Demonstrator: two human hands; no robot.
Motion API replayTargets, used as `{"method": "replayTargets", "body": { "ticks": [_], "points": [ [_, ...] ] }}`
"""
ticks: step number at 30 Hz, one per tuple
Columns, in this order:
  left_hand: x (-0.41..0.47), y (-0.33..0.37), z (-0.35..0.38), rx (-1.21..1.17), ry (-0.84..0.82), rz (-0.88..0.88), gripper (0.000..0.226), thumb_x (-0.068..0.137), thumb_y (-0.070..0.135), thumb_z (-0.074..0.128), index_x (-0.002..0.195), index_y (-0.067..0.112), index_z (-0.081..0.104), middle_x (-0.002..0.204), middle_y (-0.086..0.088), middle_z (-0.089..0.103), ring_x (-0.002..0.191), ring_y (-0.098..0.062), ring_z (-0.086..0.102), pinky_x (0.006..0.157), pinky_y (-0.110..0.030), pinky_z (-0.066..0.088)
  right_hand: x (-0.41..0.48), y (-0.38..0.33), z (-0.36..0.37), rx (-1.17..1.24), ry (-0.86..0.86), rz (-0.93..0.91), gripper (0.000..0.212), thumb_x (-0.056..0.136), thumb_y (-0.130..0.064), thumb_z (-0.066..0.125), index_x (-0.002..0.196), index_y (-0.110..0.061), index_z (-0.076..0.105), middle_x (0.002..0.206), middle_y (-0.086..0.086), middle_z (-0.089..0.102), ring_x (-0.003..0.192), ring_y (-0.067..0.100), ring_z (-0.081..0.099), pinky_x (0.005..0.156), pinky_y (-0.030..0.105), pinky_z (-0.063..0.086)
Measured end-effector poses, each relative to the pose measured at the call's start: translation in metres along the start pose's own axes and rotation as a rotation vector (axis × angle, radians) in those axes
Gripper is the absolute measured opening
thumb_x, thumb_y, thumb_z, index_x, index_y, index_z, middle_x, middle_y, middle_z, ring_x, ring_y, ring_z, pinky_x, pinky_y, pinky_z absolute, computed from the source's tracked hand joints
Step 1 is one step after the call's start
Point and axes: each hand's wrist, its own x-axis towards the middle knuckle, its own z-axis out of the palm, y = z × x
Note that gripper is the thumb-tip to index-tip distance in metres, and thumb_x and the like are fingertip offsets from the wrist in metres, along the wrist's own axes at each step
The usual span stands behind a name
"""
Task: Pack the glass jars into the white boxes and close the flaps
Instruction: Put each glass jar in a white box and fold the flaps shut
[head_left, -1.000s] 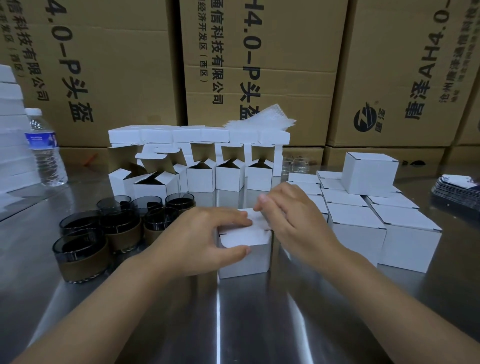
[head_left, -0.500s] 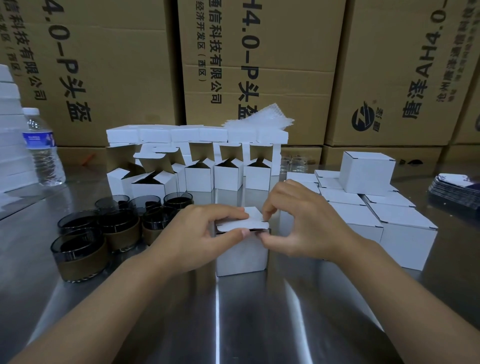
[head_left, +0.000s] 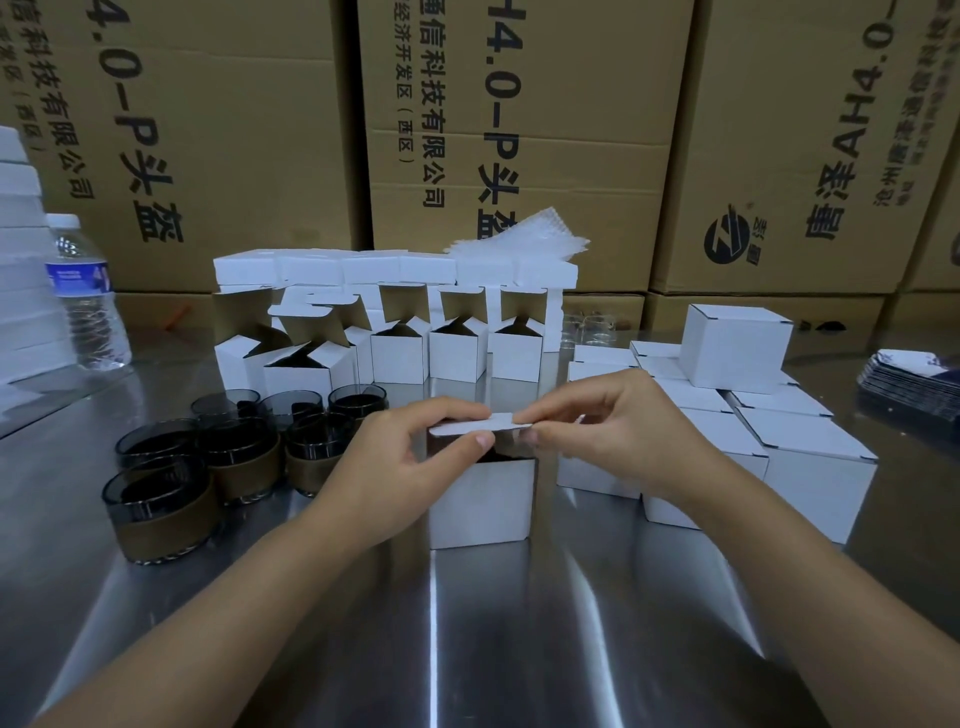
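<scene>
Several brown cartons (head_left: 519, 130) walled the far side, well beyond the fingers. Right of the fingers stood the closed white boxes (head_left: 810, 467), stacked aside as if finished. Beyond the fingertips, open boxes (head_left: 452, 353) stood flaps-up, ready for filling. Left of the fingers clustered the glass jars (head_left: 161, 509), within easy reach. Under the fingers sat 1 white box (head_left: 480, 504) — the left hand (head_left: 395, 467) and right hand (head_left: 613, 431) each pinched its lid flap (head_left: 478, 427), thumb beneath, likely to tuck it shut.

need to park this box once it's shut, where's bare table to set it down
Bare steel table lies on the near side of the box, and at the front left, nearer than the glass jars. Crowded: jars on the left, open boxes behind, closed boxes stacked on the right.
</scene>
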Motion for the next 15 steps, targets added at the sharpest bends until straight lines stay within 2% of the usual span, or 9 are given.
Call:
{"method": "replayTargets", "body": {
  "ticks": [3,6,9,15],
  "points": [
    [-0.0008,0.0,0.0015,-0.021,0.014,0.002,0.019,0.08,0.039,0.066,0.098,0.043,0.069,0.095,0.026,0.068,0.094,0.005,0.06,0.073,-0.005,0.043,0.0006,-0.0003,-0.0022,0.196,-0.08,0.096,0.025,0.082,-0.005,0.068,0.081,-0.028,0.078,0.079,0.002,0.075,0.075,0.011,0.07,0.061,0.016,0.051],
    [-0.0021,-0.0019,0.0022,-0.015,0.024,-0.002,0.027,0.083,0.022,0.074,0.101,0.04,0.067,0.095,0.028,0.065,0.092,0.007,0.057,0.072,-0.005,0.042,0.0018,0.0009,-0.0046,0.314,-0.093,0.194,0.014,0.079,-0.011,0.068,0.08,-0.02,0.079,0.082,0.011,0.074,0.079,0.019,0.07,0.069,0.021,0.053],
    [-0.0021,-0.0025,0.0017,-0.005,0.018,-0.012,0.032,0.082,0.018,0.074,0.106,0.037,0.066,0.098,0.029,0.063,0.096,0.008,0.055,0.075,-0.004,0.043,0.0023,0.0027,-0.0026,0.346,-0.069,0.245,0.008,0.077,-0.008,0.073,0.077,-0.015,0.078,0.078,0.009,0.073,0.07,0.015,0.068,0.068,0.02,0.052],
    [-0.0019,-0.0012,0.0033,-0.004,0.027,-0.015,0.033,0.08,0.017,0.075,0.108,0.034,0.067,0.097,0.025,0.066,0.098,0.01,0.055,0.076,-0.002,0.042,0.0024,0.0015,0.0031,0.342,-0.024,0.213,0.02,0.075,0.004,0.073,0.072,-0.015,0.067,0.066,0.002,0.067,0.058,0.011,0.062,0.058,0.018,0.05]
  ]
}}
